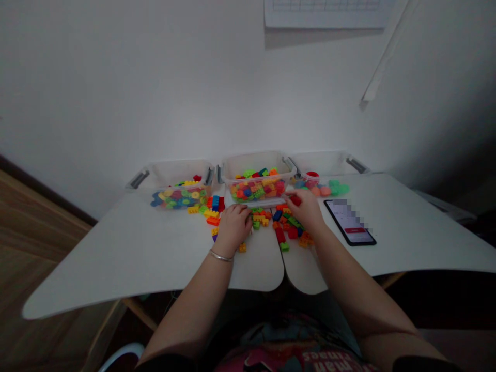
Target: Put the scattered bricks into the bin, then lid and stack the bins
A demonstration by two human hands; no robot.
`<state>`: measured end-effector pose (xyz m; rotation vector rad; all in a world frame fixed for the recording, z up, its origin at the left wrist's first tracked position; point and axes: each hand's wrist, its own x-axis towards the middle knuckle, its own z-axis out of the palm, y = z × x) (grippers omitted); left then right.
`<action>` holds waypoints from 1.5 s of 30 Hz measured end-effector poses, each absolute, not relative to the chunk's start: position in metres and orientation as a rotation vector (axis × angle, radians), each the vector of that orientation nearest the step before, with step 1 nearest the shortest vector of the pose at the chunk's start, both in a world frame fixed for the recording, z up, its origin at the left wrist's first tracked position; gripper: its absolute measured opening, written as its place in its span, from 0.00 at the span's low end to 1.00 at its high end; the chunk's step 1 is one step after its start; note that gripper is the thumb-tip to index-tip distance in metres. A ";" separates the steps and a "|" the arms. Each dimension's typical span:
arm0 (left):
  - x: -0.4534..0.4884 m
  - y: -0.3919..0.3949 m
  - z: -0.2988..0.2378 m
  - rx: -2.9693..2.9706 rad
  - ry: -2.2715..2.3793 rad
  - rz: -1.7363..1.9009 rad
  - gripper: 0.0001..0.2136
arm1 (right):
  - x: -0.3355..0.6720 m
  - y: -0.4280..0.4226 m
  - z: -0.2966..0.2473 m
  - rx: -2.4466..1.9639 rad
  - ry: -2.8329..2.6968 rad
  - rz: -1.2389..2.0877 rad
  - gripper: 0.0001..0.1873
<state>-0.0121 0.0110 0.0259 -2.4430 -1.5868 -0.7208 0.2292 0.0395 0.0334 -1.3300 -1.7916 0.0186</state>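
Far left along the back edge of the tabletop point(127, 248) sits the left bin point(170, 178), holding ring-shaped pieces. Loose yellow, blue and red bricks lie just beside its right end.

Now the left hand point(232, 225), with a bracelet point(220, 256) on the wrist. It is palm down on the near-centre of the tabletop, fingers point(241, 211) curled over the scattered bricks. Whether they grip anything I cannot tell.

Behind it, at the middle of the back edge, is the middle bin point(258, 181), packed with mixed bricks. The loose pile point(287, 230) spreads in front of it, between the two hands.

The right hand point(308, 212) is raised over that pile, thumb and forefinger pinching a red brick point(296, 199) right at the middle bin's front wall.

Further right are the right bin point(329, 173), with pink and green pieces, and a phone point(351, 222) lying flat near the right hand.

My read: this is picking through loose bricks, one already lifted. Any next move wants a steady pinch and clearance over that bin's rim.
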 end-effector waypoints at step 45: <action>-0.013 0.009 0.026 -2.443 -1.619 -0.710 0.11 | 0.216 0.022 0.010 -1.413 -1.870 0.145 0.18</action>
